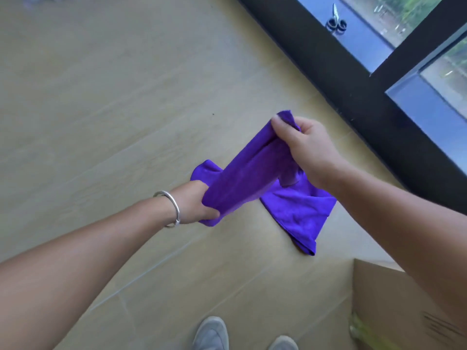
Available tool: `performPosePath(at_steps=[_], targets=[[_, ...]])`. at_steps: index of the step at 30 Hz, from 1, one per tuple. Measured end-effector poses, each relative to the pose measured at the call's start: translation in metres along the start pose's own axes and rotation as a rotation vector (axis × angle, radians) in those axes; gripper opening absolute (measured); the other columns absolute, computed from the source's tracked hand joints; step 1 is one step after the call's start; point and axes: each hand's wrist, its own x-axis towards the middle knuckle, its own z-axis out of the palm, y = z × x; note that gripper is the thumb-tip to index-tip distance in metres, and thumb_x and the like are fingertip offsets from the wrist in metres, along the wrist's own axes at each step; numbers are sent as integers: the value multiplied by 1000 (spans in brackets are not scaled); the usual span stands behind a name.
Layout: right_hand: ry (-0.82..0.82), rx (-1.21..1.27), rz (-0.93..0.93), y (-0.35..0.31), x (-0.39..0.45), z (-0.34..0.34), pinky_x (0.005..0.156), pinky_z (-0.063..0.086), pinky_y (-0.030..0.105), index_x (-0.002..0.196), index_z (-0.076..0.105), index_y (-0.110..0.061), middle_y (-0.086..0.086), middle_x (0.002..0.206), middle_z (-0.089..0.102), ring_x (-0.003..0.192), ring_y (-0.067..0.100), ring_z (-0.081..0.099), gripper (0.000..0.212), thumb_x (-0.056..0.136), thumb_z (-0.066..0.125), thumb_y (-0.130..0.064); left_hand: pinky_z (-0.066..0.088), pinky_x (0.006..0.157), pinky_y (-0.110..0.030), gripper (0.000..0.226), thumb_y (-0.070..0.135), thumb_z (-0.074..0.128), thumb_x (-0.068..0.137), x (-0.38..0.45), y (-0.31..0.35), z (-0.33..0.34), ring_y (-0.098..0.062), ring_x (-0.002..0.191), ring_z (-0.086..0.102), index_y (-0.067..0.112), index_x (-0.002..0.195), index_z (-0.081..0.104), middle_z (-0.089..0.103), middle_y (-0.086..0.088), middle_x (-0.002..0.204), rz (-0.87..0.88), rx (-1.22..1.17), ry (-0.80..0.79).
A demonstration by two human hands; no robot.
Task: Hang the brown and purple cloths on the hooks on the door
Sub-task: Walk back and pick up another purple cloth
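One purple cloth (255, 173) is in view, held up over the pale wood-look floor (101, 109) between two bare hands. No brown cloth shows in this view. The left hand (194, 203), with one silver bangle (171, 208) on its wrist, has its grip clamped on the lower bunched end of the cloth, thumb pressed against the fabric. The right hand (300, 145) is higher and nearer the window, its grip closed on the upper end — a small tip of fabric pokes out above the fingers. Between the two hands the cloth runs as a thick twisted band, and a loose flap hangs down below the right wrist to a rumpled point. Its colour is a deep, even violet, and the surface looks soft and matte.

One cardboard box (394, 299) stands at the lower right; its contents cannot be seen. Two grey shoes (211, 334) show at the bottom edge. One pair of scissors (335, 20) lies on the ledge inside the black window frame (353, 79).
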Motion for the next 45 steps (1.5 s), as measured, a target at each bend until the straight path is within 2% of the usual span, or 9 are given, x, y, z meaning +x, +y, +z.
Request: performPosePath(at_steps=[5,8,10,13,17,24,30,37,45], targets=[[20,-51,-144,-105,-37,5,48,55,49,83,69,-17,18,76,68,65,41,67,29,93,54,-40,49,69,-31,26,46,62,82,-72,-2,-26,-20,72,57,20,80,60,58,2,79,-4,82,8],[-7,-220,-234,-159,-55,9,50,50,32,81,65,-20,12,78,69,66,24,69,17,88,65,-35,50,72,-33,18,43,56,89,-118,-5,-53,-22,77,60,28,80,59,62,4,78,-15,73,157],[-15,-263,-238,-194,-61,14,58,49,28,80,64,-22,3,77,69,66,12,64,17,78,77,-33,50,75,-33,7,35,59,90,-149,-5,-75,-19,81,62,38,83,59,66,10,80,-10,-95,278],[-185,-331,-179,-233,-67,27,51,46,18,83,63,-16,-7,69,67,56,4,60,20,74,81,-21,45,89,-24,30,32,73,79,-184,18,-116,0,101,61,40,105,59,68,19,101,187,-482,370],[-360,-393,-114,-263,-75,49,57,55,22,99,55,-18,-3,86,72,66,9,67,29,78,73,-9,49,87,-19,54,32,79,72,-215,76,-179,-11,99,66,34,120,54,71,6,106,502,-804,437],[-301,-376,-154,-264,-84,73,46,52,32,87,53,-27,-3,72,70,57,19,66,22,80,69,-13,53,70,-26,13,19,72,83,-244,94,-216,-15,75,68,32,81,72,72,5,80,540,-619,688],[-128,-765,-544,-248,-88,79,59,49,38,94,62,-23,-2,68,62,64,25,58,8,91,55,-22,47,63,-23,15,24,66,83,-269,67,-243,-12,66,60,38,79,64,68,7,73,489,-427,897],[-129,-1096,-439,-255,-69,86,57,33,32,95,51,-17,5,84,58,72,29,49,16,87,37,-12,37,57,-5,13,18,65,88,-295,12,-285,7,57,53,28,81,65,60,17,64,279,-367,1192],[113,-1047,-493,-335,-26,111,65,49,36,96,64,-18,12,82,64,75,35,57,17,93,47,-20,48,68,-27,7,29,61,85,-327,-51,-351,-22,71,60,26,85,68,68,-8,78,128,-382,1346]])
